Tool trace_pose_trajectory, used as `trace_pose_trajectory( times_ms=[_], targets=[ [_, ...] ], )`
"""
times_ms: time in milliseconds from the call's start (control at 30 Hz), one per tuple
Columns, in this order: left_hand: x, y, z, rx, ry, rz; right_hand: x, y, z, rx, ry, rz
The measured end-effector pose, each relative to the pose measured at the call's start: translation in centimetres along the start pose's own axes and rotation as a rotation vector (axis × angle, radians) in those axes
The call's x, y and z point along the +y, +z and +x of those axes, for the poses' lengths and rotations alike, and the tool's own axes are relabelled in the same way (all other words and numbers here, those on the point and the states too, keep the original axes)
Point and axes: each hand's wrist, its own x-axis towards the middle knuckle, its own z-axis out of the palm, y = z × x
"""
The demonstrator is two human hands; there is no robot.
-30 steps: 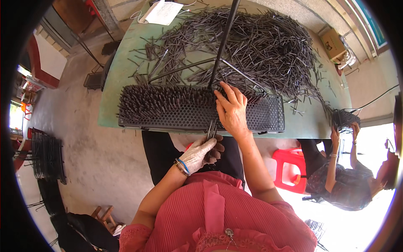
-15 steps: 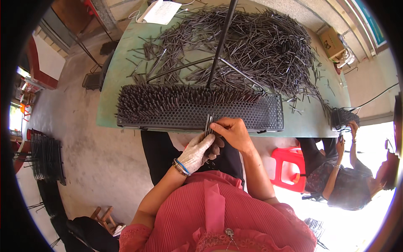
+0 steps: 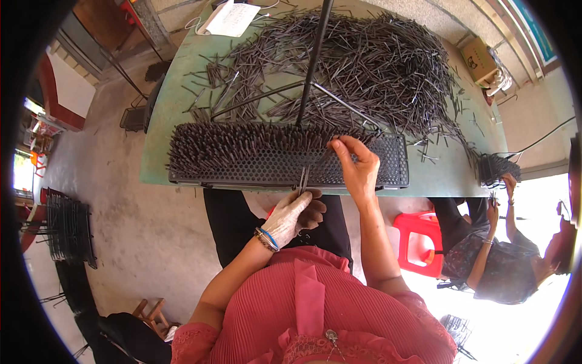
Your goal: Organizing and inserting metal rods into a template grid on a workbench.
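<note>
A long black perforated rack point(image 3: 388, 167) lies along the near edge of a green table point(image 3: 159, 121), its left and middle parts filled with upright dark metal pins. My right hand point(image 3: 356, 164) rests over the rack and pinches one thin pin point(image 3: 322, 155) between thumb and fingers. Just below the rack's near edge, my gloved left hand point(image 3: 294, 215) grips a small bundle of pins point(image 3: 302, 179) pointing upward. A large heap of loose dark pins point(image 3: 364, 67) covers the table behind the rack.
A black pole point(image 3: 312, 60) with side struts rises from behind the rack. White paper point(image 3: 229, 19) lies at the table's far edge. To the right, another person point(image 3: 497, 267) sits by a red stool point(image 3: 419, 242) handling pins at a second rack point(image 3: 497, 167). Black racks point(image 3: 66, 227) stand left.
My right hand dropped from the rack to the bundle in my left hand, then came back up onto the rack with a pin. My left hand stayed put.
</note>
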Motion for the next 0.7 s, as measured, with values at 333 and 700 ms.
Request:
trace_pose_trajectory(
  times_ms=[333,700],
  targets=[
    [-0.1,-0.4,-0.1,0.027,-0.027,-0.056,2.0,1.2,2.8,0.000,-0.431,-0.249],
    [0.1,0.0,-0.2,0.015,-0.026,-0.051,3.3,2.6,1.3,0.178,-0.449,-0.302]
  ],
)
